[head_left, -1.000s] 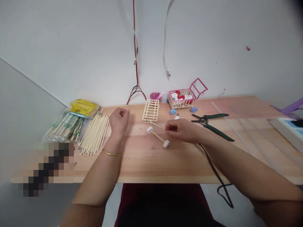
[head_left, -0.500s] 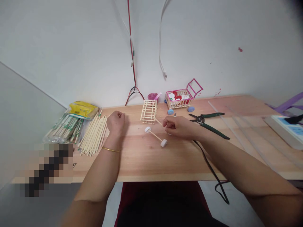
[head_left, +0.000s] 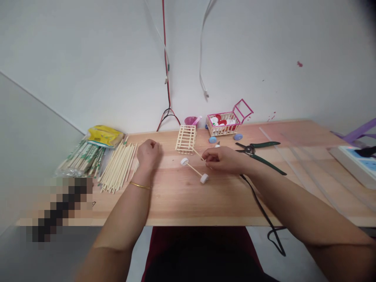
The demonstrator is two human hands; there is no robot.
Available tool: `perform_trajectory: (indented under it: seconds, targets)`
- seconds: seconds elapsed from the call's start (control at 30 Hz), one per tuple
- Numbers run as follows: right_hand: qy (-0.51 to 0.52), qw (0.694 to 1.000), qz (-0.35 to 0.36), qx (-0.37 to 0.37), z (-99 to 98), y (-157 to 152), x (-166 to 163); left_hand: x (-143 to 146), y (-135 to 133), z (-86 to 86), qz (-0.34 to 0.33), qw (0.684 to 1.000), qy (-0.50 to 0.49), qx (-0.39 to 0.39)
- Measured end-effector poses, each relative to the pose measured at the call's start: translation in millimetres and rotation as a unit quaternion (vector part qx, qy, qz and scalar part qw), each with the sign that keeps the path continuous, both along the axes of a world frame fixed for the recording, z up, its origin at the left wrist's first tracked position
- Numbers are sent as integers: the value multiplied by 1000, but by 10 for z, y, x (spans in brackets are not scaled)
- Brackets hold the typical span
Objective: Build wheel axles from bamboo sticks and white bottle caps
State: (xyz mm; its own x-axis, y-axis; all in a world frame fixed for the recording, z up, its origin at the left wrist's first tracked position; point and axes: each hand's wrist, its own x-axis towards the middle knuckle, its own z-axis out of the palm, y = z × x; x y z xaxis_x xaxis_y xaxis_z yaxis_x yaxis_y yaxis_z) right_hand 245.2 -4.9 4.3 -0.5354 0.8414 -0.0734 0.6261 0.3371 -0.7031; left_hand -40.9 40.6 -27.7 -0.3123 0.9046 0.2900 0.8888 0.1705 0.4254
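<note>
My right hand (head_left: 223, 159) is closed in a pinch on a thin wooden stick (head_left: 199, 153), whose far end reaches the near corner of a small lattice basket of sticks (head_left: 186, 140). Just below lies a wooden stick axle (head_left: 194, 169) with a white round wheel at each end. My left hand (head_left: 148, 153) rests on the table with its fingers curled closed; anything inside them is hidden. Beside it lies a spread of bare wooden sticks (head_left: 117, 168). Part of a white piece (head_left: 217, 145) shows behind my right hand.
A finished-looking stick cart (head_left: 223, 124) with pink trim and blue wheels holds red and white caps, near a pink dish (head_left: 190, 121). Green-handled pliers (head_left: 249, 149) lie right. Packaged sticks (head_left: 85, 156) lie under a yellow packet (head_left: 104, 136). A black cable (head_left: 260, 205) hangs over the edge.
My left hand has shifted slightly to the right, away from the loose sticks. My right hand still pinches the stick in nearly the same spot; the whole view has moved a little.
</note>
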Motion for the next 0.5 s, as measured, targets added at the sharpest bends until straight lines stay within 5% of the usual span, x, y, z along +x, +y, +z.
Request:
perform_trajectory:
  seconds: [0.5]
  targets:
    - [30, 999, 12, 29, -81, 53, -11, 15, -9, -18, -20, 998, 29, -45]
